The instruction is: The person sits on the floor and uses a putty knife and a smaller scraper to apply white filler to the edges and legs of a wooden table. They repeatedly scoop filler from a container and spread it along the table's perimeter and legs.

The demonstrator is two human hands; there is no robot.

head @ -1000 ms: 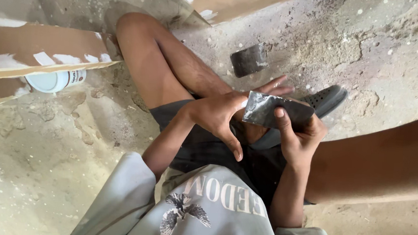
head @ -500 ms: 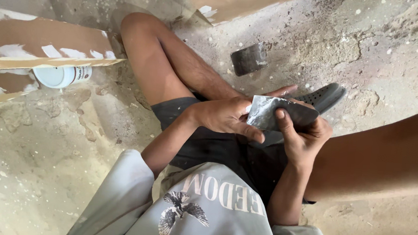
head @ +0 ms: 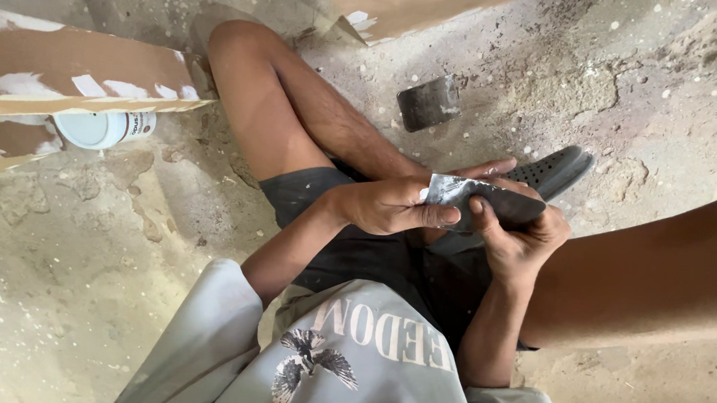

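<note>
The left hand (head: 392, 205) and right hand (head: 517, 236) both grip a grey folded sheet of sandpaper (head: 480, 202) above the lap, just beside the dark sandal (head: 556, 169). Compared with half a second earlier, the left fingers have flattened along the sheet's near edge; the right thumb stays pressed on top.

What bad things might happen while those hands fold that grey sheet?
The dusty grey sheet, pinched between the left hand and right hand, looks rough like sandpaper, so it might scrape bare fingers or tear at the crease. Its pale dust could also fall onto the black shorts.
</note>
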